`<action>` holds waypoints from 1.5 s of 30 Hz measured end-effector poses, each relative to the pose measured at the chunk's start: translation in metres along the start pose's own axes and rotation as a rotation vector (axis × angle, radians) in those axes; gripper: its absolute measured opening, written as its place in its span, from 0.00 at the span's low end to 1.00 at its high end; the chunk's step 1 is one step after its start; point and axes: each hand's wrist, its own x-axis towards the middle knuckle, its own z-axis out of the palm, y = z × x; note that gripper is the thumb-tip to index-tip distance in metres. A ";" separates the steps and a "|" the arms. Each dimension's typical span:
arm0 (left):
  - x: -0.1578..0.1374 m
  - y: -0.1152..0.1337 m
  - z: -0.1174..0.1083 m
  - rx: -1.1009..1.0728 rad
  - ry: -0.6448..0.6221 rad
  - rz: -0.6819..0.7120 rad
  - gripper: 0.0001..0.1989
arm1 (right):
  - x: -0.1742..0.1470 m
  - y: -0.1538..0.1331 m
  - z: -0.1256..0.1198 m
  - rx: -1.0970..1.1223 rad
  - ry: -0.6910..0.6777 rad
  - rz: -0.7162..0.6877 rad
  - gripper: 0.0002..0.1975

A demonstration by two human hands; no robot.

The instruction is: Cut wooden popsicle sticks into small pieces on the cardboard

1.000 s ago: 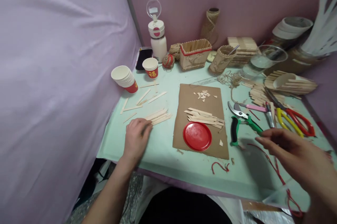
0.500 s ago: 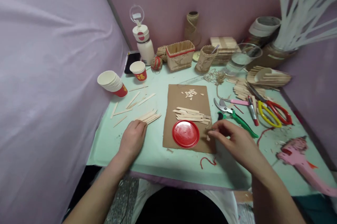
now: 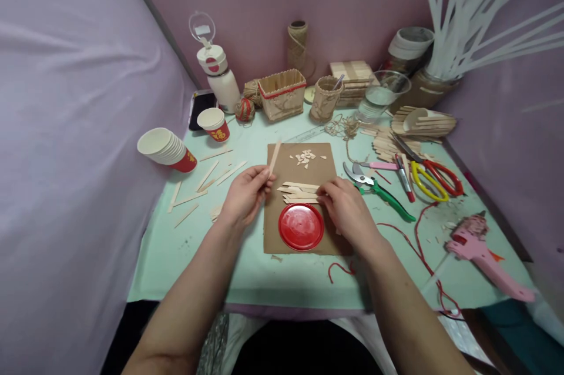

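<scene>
My left hand (image 3: 247,196) pinches a flat wooden craft stick (image 3: 275,154), its free end pointing up and away over the left edge of a brown cardboard sheet (image 3: 272,240). On that sheet lies a small pile of slant-cut craft sticks (image 3: 297,191). The fingers of my right hand (image 3: 348,210) are closed at the pile's right end, covering the stick tips. Just below the pile sits a round red lid (image 3: 301,227). Small wooden chips (image 3: 305,157) are gathered on the far part of the cardboard. More sticks are partly hidden behind my left wrist.
Loose sticks (image 3: 207,175) and stacked paper cups (image 3: 165,149) are at left. To the right lie green pruning shears (image 3: 388,196), red-and-yellow-handled scissors (image 3: 434,181) and a pink glue gun (image 3: 480,257). A woven-look basket (image 3: 282,96) and a cup of water (image 3: 379,99) stand behind.
My left hand has lifted from the stick bundle at left and moved right, now with one stick. My right hand has shifted left onto the pile's end. The view has shifted slightly.
</scene>
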 end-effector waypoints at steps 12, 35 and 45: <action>0.016 -0.017 0.003 -0.166 0.045 -0.117 0.06 | -0.002 -0.001 -0.008 0.171 0.025 0.027 0.06; -0.002 -0.024 0.016 0.034 0.017 0.000 0.14 | 0.030 -0.052 0.019 1.228 0.012 0.337 0.14; -0.001 -0.025 0.009 0.304 0.010 0.235 0.06 | 0.030 -0.051 0.019 1.264 -0.007 0.360 0.15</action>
